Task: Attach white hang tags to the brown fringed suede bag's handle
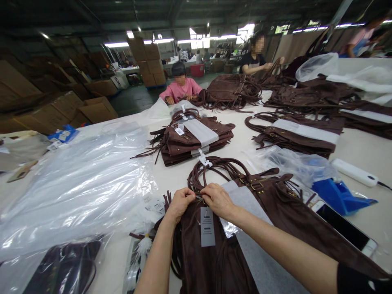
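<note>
In front of me lies a dark brown handbag with its looped handles toward the far side. White paper wrap binds the handles together. My left hand and my right hand pinch close together at the near end of these loops. They appear to grip the thin string of a grey printed hang tag; fingertips hide part of it. The tag lies on the bag just below my hands. A pale grey tissue sheet lies across the bag beside my right forearm.
Clear plastic bags cover the left side of the table. Beyond the handbag sits a wrapped stack of brown bags, with another stack to its right. A phone and blue tape dispenser lie right. Two people work across the table.
</note>
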`<state>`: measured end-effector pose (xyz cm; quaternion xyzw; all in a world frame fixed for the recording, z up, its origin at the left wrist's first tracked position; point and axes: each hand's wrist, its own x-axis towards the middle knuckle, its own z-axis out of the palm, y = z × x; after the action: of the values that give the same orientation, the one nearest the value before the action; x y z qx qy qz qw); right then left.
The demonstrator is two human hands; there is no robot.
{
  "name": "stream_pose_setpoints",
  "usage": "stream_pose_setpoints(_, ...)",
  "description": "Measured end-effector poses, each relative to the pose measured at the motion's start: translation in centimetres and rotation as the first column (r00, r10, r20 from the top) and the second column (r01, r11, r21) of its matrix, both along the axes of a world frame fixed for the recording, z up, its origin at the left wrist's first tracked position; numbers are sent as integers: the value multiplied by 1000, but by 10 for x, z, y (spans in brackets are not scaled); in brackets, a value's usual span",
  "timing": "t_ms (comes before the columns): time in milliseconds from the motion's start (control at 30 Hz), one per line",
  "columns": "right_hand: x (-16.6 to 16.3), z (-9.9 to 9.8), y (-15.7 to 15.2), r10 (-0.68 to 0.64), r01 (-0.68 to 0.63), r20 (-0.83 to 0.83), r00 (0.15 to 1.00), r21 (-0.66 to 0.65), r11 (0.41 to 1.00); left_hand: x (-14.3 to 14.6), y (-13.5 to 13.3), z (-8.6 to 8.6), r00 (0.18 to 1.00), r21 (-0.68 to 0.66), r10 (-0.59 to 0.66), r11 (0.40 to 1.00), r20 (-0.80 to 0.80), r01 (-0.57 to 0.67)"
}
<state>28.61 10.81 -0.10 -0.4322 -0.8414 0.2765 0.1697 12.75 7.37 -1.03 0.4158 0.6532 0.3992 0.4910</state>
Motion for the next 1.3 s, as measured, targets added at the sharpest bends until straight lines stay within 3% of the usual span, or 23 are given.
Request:
stream_pose_setpoints(133,-10,-7,6,62,-62,7,998,-57,996,0,-1,1,1000,-4,-9,1000,-12,9)
stream_pose_setpoints(533,-13,-13,12,-14,16,12,1000,-187,982,1,0,-1,1000,-8,-5,1000,28,5)
stream_pose_setpoints(667,-12,-11,12,-28,26,-9,1000,-205,978,10,3,2,991,6,76,997,107,-77)
stream_pose_setpoints(800,-10,-9,11,-45,41,-14,999,-194,980,19,5,-2,960,19,180,982,215,-188)
stream_pose_setpoints(1067,-2,-11,12,-45,42,-11,999,-175,984,32,10,0,896,-38,193,980,401,-194)
stream_pose_setpoints(1300,32,4,-27,-103,106,139,985,-16,994,24,1,15,816,-18,175,980,551,-197)
